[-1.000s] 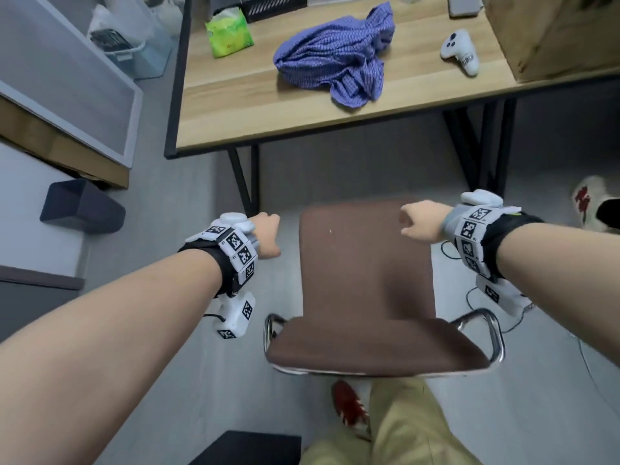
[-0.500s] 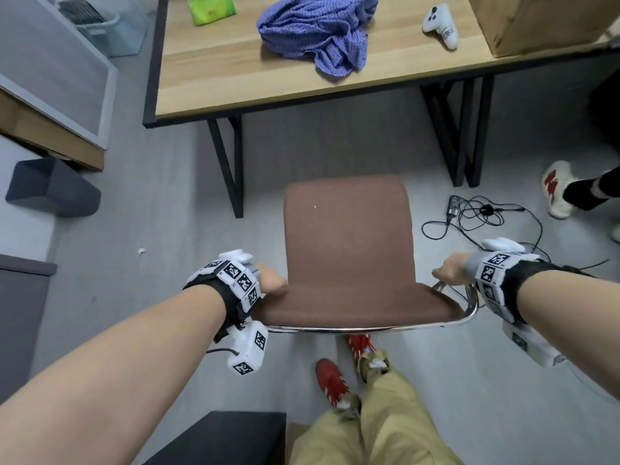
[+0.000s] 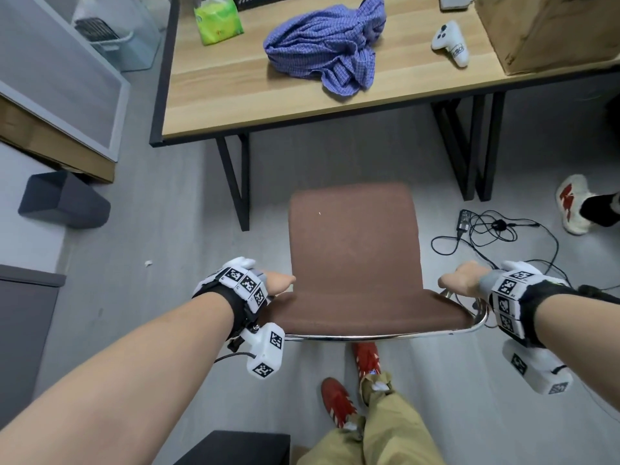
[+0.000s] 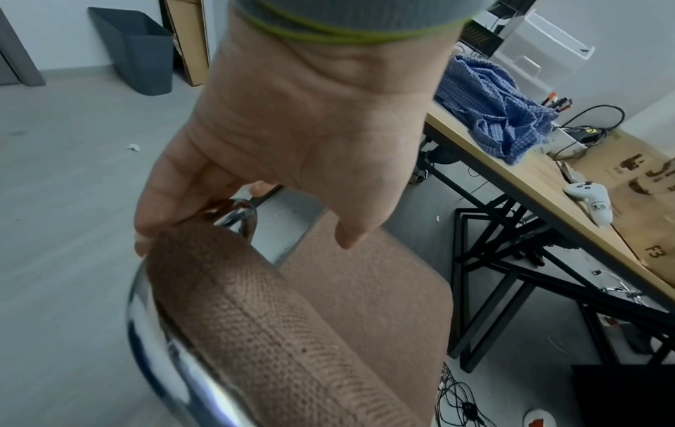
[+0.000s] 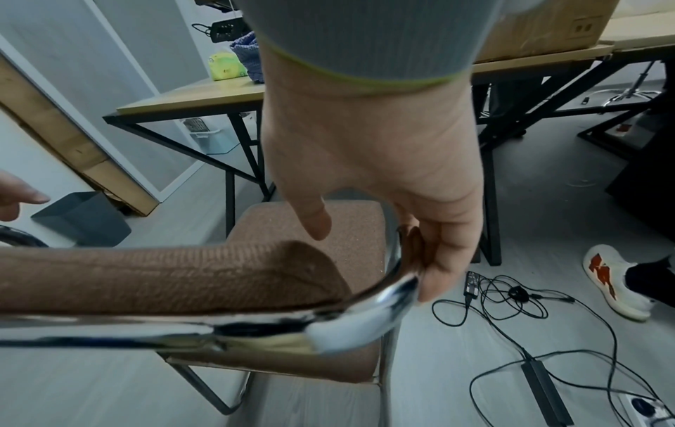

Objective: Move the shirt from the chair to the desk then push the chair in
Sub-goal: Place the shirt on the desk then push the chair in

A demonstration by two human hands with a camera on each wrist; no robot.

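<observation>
The blue checked shirt [image 3: 325, 45] lies crumpled on the wooden desk [image 3: 235, 105], also in the left wrist view [image 4: 489, 115]. The brown upholstered chair [image 3: 352, 250] with a chrome frame stands on the floor in front of the desk, its seat outside the desk edge. My left hand [image 3: 278, 283] grips the left top corner of the backrest; its fingers [image 4: 160, 202] curl behind the chrome tube and the thumb lies over the front. My right hand [image 3: 459, 280] grips the right top corner, fingers [image 5: 438, 260] round the tube [image 5: 365, 315].
On the desk lie a green packet [image 3: 218, 18], a white controller [image 3: 449, 41] and a cardboard box [image 3: 543, 31]. Black desk legs [image 3: 235, 182] stand left of the chair. Cables [image 3: 486, 229] and another person's white shoe [image 3: 573, 206] are at the right, a grey bin [image 3: 63, 203] at the left.
Both hands drew back from above the seat to the backrest's top corners and took hold of them. For the last half second they stay there.
</observation>
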